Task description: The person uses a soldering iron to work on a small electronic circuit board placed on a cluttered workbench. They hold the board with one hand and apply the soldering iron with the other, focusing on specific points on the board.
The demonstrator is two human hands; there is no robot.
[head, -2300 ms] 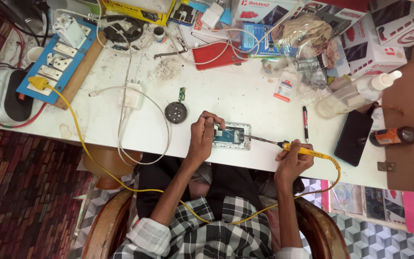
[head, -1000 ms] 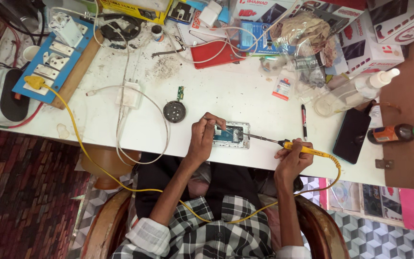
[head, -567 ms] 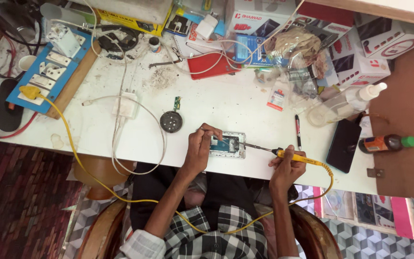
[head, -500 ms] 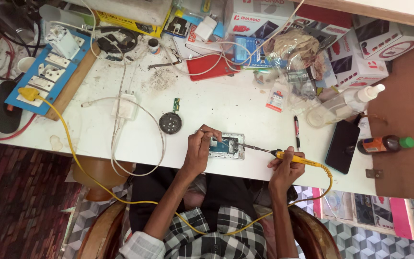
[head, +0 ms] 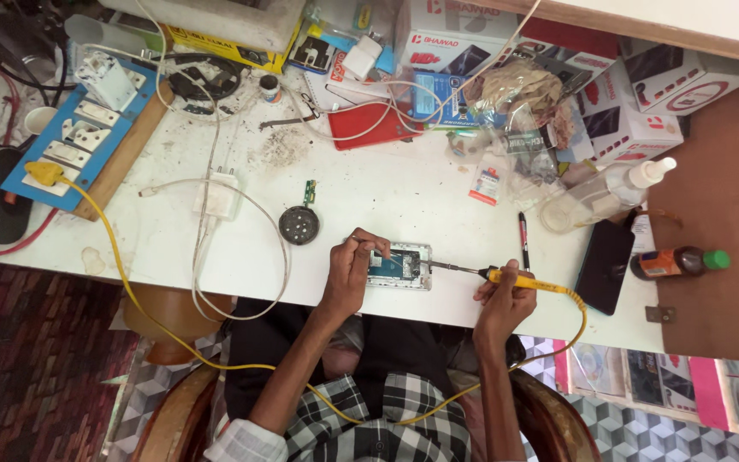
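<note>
An opened phone (head: 401, 266) with its circuit board showing lies near the front edge of the white table (head: 404, 192). My left hand (head: 350, 274) rests on its left end, fingers pinched on a thin tool or wire over the board. My right hand (head: 499, 299) grips a yellow-handled soldering iron (head: 506, 276) whose metal tip points left onto the phone's right edge. A yellow cord (head: 164, 329) runs from the iron under the table edge to a plug (head: 43, 172) on the blue switchboard (head: 74, 141).
A round black part (head: 299, 225) and a small green board (head: 310, 192) lie left of the phone. A white charger (head: 216, 196), a pen (head: 523, 240), a black phone (head: 605, 266), a clear bottle (head: 600, 197), a brown bottle (head: 677, 261) and stacked boxes (head: 643, 103) crowd the table.
The view has shifted a little, with the table sitting slightly higher and left in frame. Both hands stay at the opened phone, iron tip still at its right edge.
</note>
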